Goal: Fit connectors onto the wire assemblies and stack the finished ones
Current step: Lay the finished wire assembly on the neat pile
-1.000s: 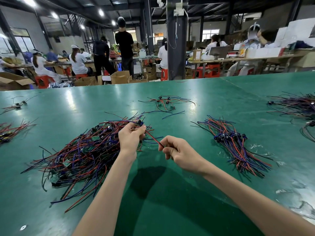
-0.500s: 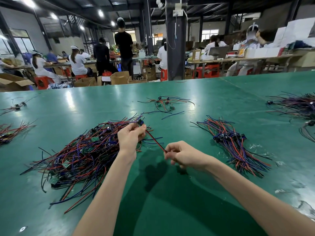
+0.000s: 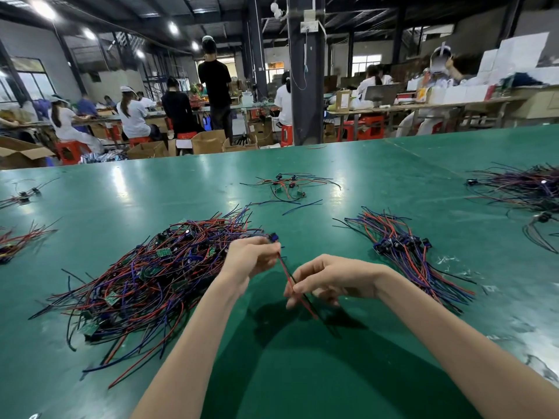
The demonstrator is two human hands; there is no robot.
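Left hand (image 3: 251, 261) grips the connector (image 3: 273, 237) end of a wire pair (image 3: 283, 269); right hand (image 3: 331, 279) pinches the pair lower down, above the table (image 3: 302, 373), between tangled pile (image 3: 145, 282) and aligned stack (image 3: 405, 255).

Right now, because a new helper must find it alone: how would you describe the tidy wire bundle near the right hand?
On the green table, look right of the right hand, where the tidy bundle lies. Unlike the big tangled heap by the left hand, its red, blue and black wires run side by side, with dark connectors gathered in one band.
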